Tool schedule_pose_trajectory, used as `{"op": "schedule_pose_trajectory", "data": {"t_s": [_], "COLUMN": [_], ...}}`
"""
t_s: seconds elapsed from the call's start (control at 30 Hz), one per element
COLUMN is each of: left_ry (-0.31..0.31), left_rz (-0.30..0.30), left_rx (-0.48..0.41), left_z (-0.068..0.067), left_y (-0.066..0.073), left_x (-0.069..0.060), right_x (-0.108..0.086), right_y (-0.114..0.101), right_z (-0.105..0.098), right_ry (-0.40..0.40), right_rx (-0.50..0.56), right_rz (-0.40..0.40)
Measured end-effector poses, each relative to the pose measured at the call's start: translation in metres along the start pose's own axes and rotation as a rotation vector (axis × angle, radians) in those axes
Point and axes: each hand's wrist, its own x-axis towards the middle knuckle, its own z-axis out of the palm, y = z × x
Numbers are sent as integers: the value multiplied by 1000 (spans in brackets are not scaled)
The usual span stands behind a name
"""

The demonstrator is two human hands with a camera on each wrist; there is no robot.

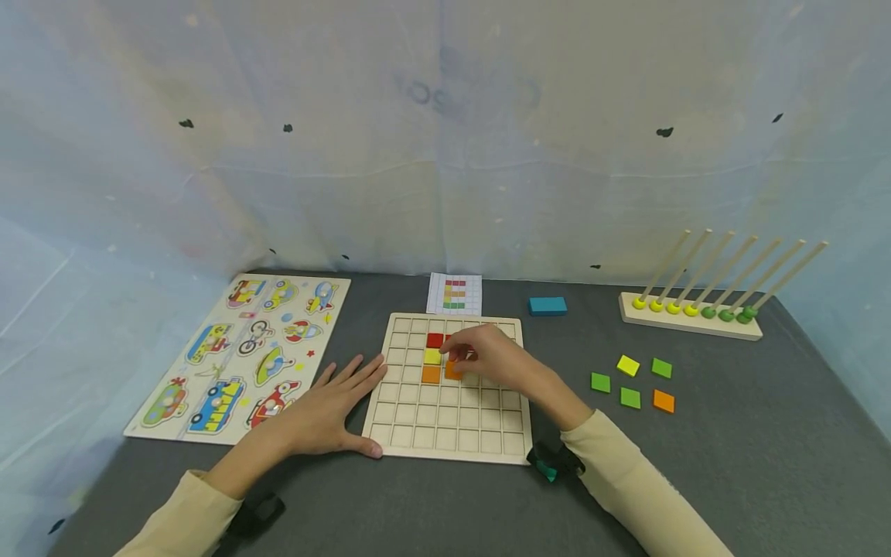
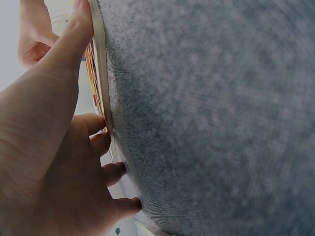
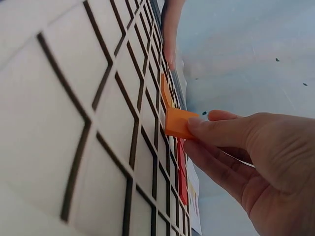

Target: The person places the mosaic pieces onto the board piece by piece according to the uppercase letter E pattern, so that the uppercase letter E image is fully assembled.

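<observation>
A wooden grid board (image 1: 445, 437) lies flat in the middle of the table. My right hand (image 1: 490, 356) pinches an orange square tile (image 3: 178, 123) between thumb and fingers, tilted against the grid in the right wrist view. Left of that tile, in one column, sit a red tile (image 1: 435, 340), a yellow tile (image 1: 432, 357) and another orange tile (image 1: 431, 374). More red shows beside the first red tile, partly behind my fingers. With fingers spread, my left hand (image 1: 334, 410) rests along the board's left edge, its thumb by the near left corner.
Loose green tiles (image 1: 600, 382), a yellow tile (image 1: 628, 365) and an orange tile (image 1: 663, 401) lie to the right. Behind the board are a printed pattern card (image 1: 435, 298) and a blue block (image 1: 547, 306). A peg stand (image 1: 689, 319) stands far right, a vehicle puzzle board (image 1: 230, 356) left.
</observation>
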Motion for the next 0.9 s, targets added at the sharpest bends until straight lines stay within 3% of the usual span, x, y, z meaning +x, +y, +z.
{"op": "schedule_pose_trajectory", "data": {"t_s": [0.9], "left_ry": [6], "left_rz": [1], "left_rx": [-9], "left_z": [1], "left_y": [-2], "left_x": [0], "right_x": [1], "right_y": [-3], "right_z": [9], "right_ry": [-23], "right_rx": [-34], "right_rz": [28]}}
